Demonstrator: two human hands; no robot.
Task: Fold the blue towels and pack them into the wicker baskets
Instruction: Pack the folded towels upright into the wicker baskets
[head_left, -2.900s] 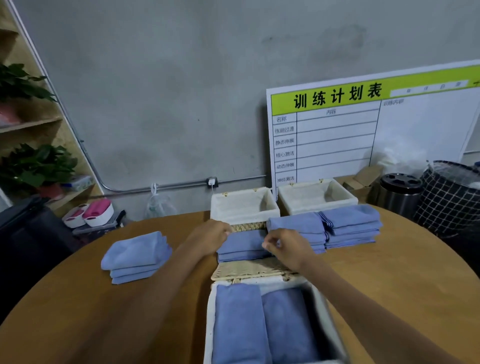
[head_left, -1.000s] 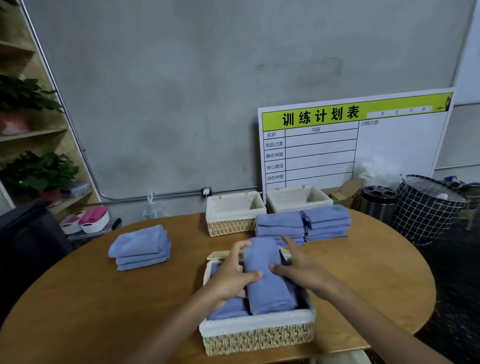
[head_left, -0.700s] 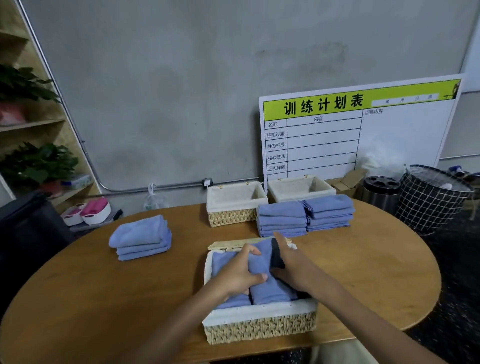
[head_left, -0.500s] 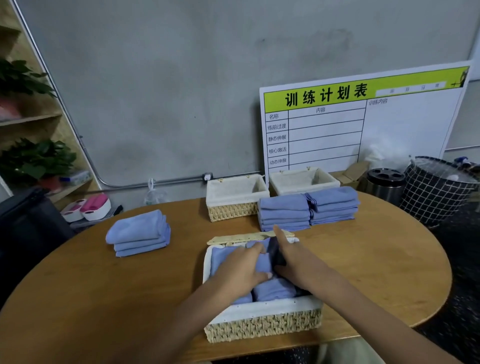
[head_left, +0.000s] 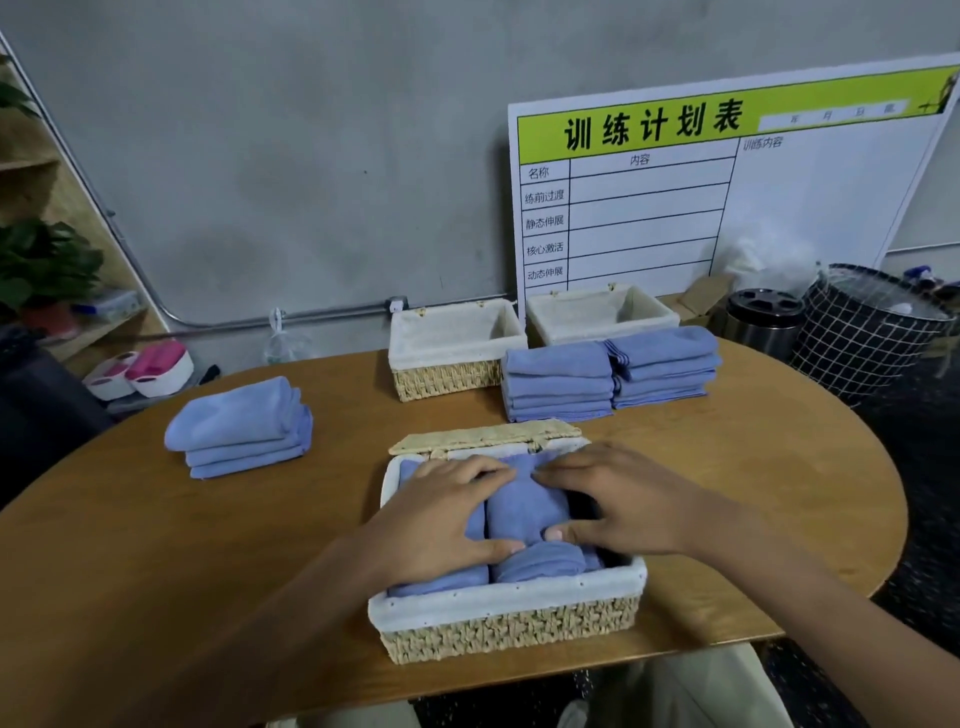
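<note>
Both hands lie flat on the middle towel (head_left: 524, 506) in the near basket (head_left: 509, 618) at the table's (head_left: 156, 571) front edge: left hand (head_left: 441, 519) and right hand (head_left: 618, 506) press it, fingers fairly straight, gripping nothing. A second ago it stood proud; now it sits level with its neighbours. A dark gap on its right perhaps leaves room for one more.

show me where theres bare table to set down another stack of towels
Bare table lies in front of the left stack, and right of the near basket below the two right stacks. The far edge is crowded: two empty baskets beside those stacks.
</note>
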